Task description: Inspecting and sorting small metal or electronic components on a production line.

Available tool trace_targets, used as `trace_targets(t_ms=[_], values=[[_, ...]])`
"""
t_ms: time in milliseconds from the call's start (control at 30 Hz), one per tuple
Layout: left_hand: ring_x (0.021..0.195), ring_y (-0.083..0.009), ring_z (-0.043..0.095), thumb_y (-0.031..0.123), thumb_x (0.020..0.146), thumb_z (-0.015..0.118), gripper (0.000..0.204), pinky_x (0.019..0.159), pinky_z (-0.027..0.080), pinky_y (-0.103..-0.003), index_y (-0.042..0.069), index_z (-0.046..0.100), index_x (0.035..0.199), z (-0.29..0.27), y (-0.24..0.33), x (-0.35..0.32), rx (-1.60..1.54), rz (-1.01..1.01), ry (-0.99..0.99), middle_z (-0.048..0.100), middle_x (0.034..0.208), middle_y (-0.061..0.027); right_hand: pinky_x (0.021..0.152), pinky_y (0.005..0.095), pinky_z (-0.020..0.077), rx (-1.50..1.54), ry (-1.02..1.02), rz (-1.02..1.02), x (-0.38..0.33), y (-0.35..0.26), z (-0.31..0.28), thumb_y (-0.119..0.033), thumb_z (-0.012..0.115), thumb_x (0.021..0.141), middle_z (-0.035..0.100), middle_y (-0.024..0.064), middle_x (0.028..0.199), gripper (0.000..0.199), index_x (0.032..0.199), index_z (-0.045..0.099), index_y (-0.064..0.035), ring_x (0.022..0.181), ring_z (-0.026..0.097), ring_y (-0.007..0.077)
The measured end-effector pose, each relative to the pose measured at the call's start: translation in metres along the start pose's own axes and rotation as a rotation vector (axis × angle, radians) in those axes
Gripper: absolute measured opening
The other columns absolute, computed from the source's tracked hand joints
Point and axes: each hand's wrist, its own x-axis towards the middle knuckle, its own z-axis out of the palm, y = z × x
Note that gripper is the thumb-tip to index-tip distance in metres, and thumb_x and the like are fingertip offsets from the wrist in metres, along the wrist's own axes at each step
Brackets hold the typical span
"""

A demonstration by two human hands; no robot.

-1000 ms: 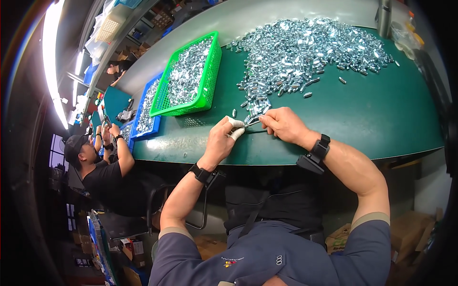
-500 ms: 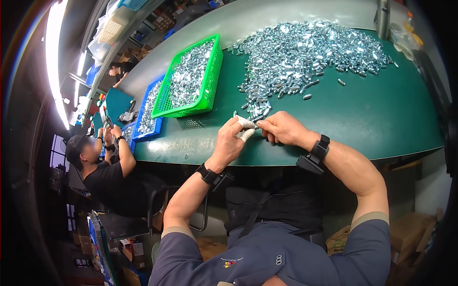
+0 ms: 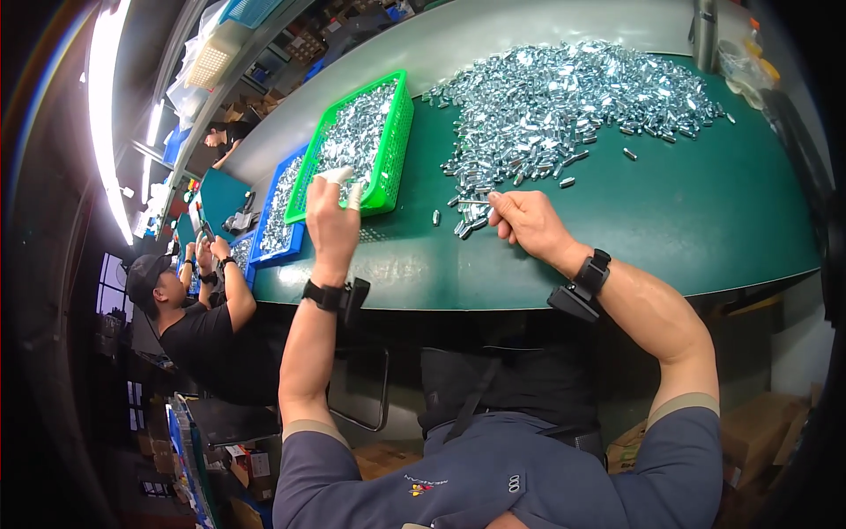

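- Head view: the left hand (image 3: 333, 220) is raised at the near edge of the green basket (image 3: 394, 150), fingers loosely curled; whether it holds anything cannot be told.
- The right hand (image 3: 529, 222) pinches a thin metal pin (image 3: 474, 202) at the near edge of the heap of silver parts (image 3: 564, 106) on the green table (image 3: 705, 220).
- The pin's long axis lies left-right, free end pointing left.
- A blue basket (image 3: 275, 220) sits left of the green one.

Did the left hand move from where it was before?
Yes. The left hand went left, away from the right hand, and is now raised by the green basket.
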Motion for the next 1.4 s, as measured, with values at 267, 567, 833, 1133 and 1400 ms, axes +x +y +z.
trace_targets(t_ms=[267, 567, 833, 1133, 1400], values=[[0.098, -0.034, 0.066, 0.009, 0.09, 0.073, 0.022, 0.085, 0.053, -0.042, 0.007, 0.072, 0.112, 0.06, 0.028, -0.041, -0.146, -0.028, -0.439, 0.067, 0.106, -0.0125, 0.051, 0.025, 0.0448, -0.01, -0.152, 0.1, -0.003, 0.0, 0.004, -0.037, 0.058, 0.107, 0.064, 0.0021, 0.065, 0.045, 0.082, 0.07, -0.0008, 0.054, 0.056, 0.0076], [0.087, -0.0303, 0.068, 0.005, 0.09, 0.074, 0.017, 0.075, 0.054, -0.039, 0.004, 0.071, 0.107, 0.05, 0.024, -0.058, -0.244, -0.061, -0.491, 0.067, 0.098, -0.01, 0.052, 0.0258, 0.0452, -0.064, -0.215, 0.1, -0.004, -0.001, 0.003, -0.035, 0.059, 0.107, 0.064, 0.0015, 0.065, 0.043, 0.083, 0.07, -0.0012, 0.054, 0.057, 0.0078], [0.081, -0.0276, 0.067, 0.004, 0.087, 0.077, 0.016, 0.069, 0.053, -0.036, 0.004, 0.071, 0.103, 0.04, 0.07, -0.051, -0.394, -0.047, -0.434, 0.067, 0.093, -0.0098, 0.051, 0.0265, 0.0453, -0.12, -0.218, 0.07, -0.006, 0.0, 0.003, -0.035, 0.058, 0.107, 0.065, 0.0019, 0.065, 0.043, 0.082, 0.07, -0.0011, 0.053, 0.057, 0.0087], [0.084, -0.0334, 0.066, 0.004, 0.085, 0.079, 0.017, 0.072, 0.053, -0.04, 0.003, 0.072, 0.1, 0.044, 0.084, -0.048, -0.459, -0.014, -0.388, 0.067, 0.094, -0.0121, 0.05, 0.0278, 0.0461, -0.172, -0.219, 0.089, -0.007, -0.003, 0.003, -0.038, 0.056, 0.108, 0.064, 0.0028, 0.061, 0.049, 0.08, 0.07, -0.0001, 0.05, 0.057, 0.0098], [0.088, -0.0335, 0.066, 0.004, 0.084, 0.08, 0.017, 0.076, 0.054, -0.04, 0.004, 0.072, 0.099, 0.04, 0.092, -0.047, -0.422, 0.0, -0.379, 0.068, 0.094, -0.0125, 0.05, 0.0271, 0.0459, -0.183, -0.253, 0.072, -0.008, -0.003, 0.004, -0.04, 0.056, 0.108, 0.064, 0.0034, 0.061, 0.051, 0.08, 0.07, -0.0001, 0.051, 0.057, 0.0105]])
